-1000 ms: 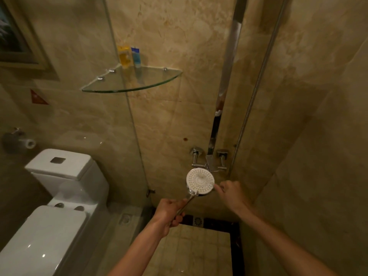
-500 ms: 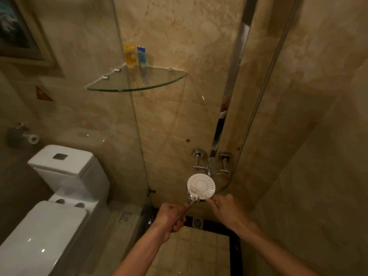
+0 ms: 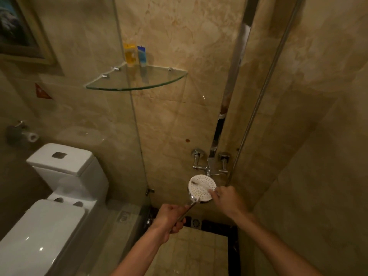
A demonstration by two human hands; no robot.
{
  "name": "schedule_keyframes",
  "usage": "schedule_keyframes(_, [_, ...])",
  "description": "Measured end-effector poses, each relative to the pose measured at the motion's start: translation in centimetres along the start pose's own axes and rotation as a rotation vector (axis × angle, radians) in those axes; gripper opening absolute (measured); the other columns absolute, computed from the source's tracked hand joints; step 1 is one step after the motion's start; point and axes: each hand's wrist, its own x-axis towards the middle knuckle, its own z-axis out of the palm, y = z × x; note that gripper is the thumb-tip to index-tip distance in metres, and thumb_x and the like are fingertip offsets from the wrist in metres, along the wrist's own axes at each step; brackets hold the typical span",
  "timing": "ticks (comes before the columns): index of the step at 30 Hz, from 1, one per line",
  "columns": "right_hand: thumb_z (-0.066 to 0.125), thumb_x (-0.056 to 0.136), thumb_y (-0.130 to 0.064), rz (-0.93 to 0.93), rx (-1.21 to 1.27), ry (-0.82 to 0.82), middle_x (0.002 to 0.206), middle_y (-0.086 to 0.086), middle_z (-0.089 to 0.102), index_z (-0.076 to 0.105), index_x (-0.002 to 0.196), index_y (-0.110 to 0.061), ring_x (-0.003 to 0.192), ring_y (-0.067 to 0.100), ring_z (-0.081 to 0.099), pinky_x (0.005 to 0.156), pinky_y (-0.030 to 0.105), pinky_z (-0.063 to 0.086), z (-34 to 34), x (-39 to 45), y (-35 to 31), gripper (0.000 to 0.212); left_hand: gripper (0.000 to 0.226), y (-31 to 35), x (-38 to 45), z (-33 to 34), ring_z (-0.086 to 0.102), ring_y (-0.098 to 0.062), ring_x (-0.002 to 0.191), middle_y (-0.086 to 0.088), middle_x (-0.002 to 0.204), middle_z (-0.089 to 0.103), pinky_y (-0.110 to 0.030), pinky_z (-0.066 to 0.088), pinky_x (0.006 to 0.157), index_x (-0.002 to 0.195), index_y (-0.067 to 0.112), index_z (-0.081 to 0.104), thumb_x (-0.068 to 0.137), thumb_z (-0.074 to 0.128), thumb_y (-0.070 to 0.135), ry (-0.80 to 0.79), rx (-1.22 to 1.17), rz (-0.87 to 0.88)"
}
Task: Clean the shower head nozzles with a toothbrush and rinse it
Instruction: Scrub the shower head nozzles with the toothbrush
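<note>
Head view: the left hand [image 3: 169, 217] grips the chrome handle of the shower head [image 3: 202, 188], holding its white nozzle face up towards the camera, just below the tap [image 3: 211, 166]. The right hand [image 3: 227, 198] pinches a toothbrush [image 3: 201, 185] lying across the face, bristles near its upper left rim. Two bottles [image 3: 135, 55] stand at the back corner of a glass shelf [image 3: 137, 86].
</note>
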Motion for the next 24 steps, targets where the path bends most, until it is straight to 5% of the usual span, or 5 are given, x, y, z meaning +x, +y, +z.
schedule_keyframes(3, [0.044, 0.101, -0.044, 0.078, 0.007, 0.062, 0.085, 0.004, 0.066, 0.066, 0.089, -0.013, 0.064, 0.009, 0.058, 0.05, 0.023, 0.043, -0.8, 1.3, 0.7, 0.039, 0.03, 0.0, 0.0, 0.2, 0.041, -0.011, 0.036, -0.007, 0.053, 0.059, -0.015, 0.024, 0.033, 0.069, 0.008, 0.064, 0.088, 0.069, 0.031, -0.006, 0.008, -0.007])
schedule_keyframes(8, [0.047, 0.098, -0.049, -0.049, -0.026, 0.011, 0.068, -0.002, 0.062, 0.063, 0.072, -0.019, 0.057, 0.01, 0.057, 0.052, 0.031, 0.052, 2.3, -0.4, 0.2, 0.042, 0.031, 0.0, 0.3, 0.2, 0.04, -0.01, 0.035, -0.007, 0.053, 0.057, -0.015, 0.023, 0.033, 0.071, 0.006, 0.062, 0.086, 0.071, 0.032, 0.015, -0.019, -0.021])
schedule_keyframes(14, [0.049, 0.1, -0.043, 0.118, 0.017, 0.103, 0.062, -0.008, 0.052, 0.05, 0.064, -0.026, 0.052, 0.004, 0.048, 0.044, 0.02, 0.03, -0.6, 2.0, 1.6, 0.04, 0.03, -0.1, 0.4, 0.2, 0.041, -0.011, 0.036, -0.008, 0.054, 0.059, -0.015, 0.024, 0.033, 0.073, 0.004, 0.065, 0.087, 0.07, 0.031, -0.005, -0.001, -0.017])
schedule_keyframes(18, [0.047, 0.1, -0.044, 0.022, 0.033, 0.014, 0.075, 0.001, 0.063, 0.064, 0.079, -0.019, 0.06, 0.01, 0.056, 0.049, 0.022, 0.041, 1.2, 0.6, 0.7, 0.037, 0.029, 0.3, 0.8, 0.3, 0.041, -0.011, 0.036, -0.008, 0.054, 0.059, -0.015, 0.024, 0.033, 0.073, 0.005, 0.065, 0.087, 0.07, 0.03, -0.005, -0.001, -0.019])
schedule_keyframes(24, [0.05, 0.1, -0.04, 0.032, 0.102, 0.033, 0.065, -0.008, 0.057, 0.054, 0.067, -0.027, 0.05, 0.002, 0.051, 0.044, 0.016, 0.035, -0.2, 1.2, 1.0, 0.036, 0.03, 0.5, 0.7, 0.2, 0.039, -0.012, 0.035, -0.008, 0.053, 0.057, -0.014, 0.023, 0.034, 0.071, 0.005, 0.061, 0.088, 0.069, 0.029, -0.006, 0.016, -0.002])
